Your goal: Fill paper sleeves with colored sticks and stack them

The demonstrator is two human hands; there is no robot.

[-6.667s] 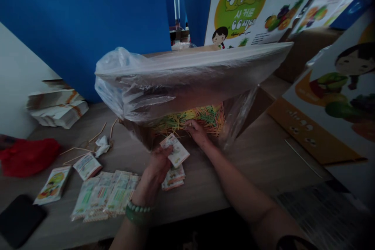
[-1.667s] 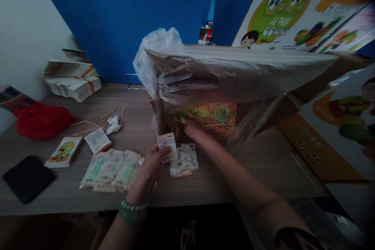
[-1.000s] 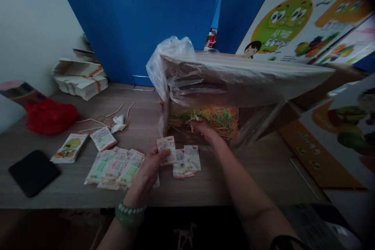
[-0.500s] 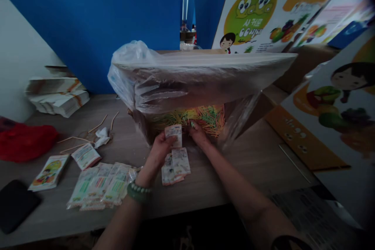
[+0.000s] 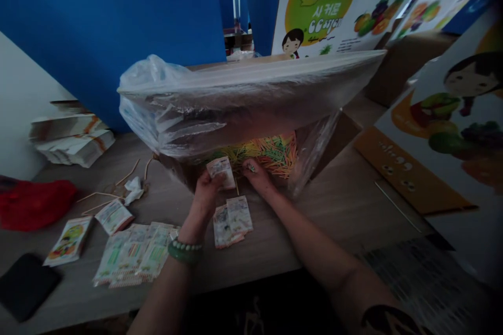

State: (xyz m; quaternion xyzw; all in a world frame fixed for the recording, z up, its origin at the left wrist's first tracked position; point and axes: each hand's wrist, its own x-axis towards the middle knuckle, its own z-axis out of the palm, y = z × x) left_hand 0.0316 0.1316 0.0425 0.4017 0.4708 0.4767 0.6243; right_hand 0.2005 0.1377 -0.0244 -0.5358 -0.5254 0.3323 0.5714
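Observation:
My left hand (image 5: 207, 188) pinches a small printed packet (image 5: 222, 171) at the front of the open carton. A thin yellowish stick (image 5: 237, 186) shows beside the packet's right edge. Inside the plastic-lined carton (image 5: 251, 97) lies a heap of thin coloured sticks (image 5: 277, 154), yellow, green and orange. My right hand (image 5: 256, 175) is closed at the front of this heap, just right of the packet. Small pale and green ends show at its fingers; the rest of what it grips is hidden. Below my hands, a few printed packets (image 5: 233, 221) overlap on the table.
Several filled clear packets (image 5: 129, 254) lie at left, near a fruit-printed packet (image 5: 69, 241) and a black flat object (image 5: 27, 285). Red cloth (image 5: 35, 204) and stacked flat packaging (image 5: 73, 136) sit farther left. Printed cartons (image 5: 444, 131) stand at right, beside a thin rod (image 5: 396, 207).
The view has shifted slightly. My right hand has drawn back from the heap into a closed grip. The packet in my left hand is now tilted, with a stick showing beside it.

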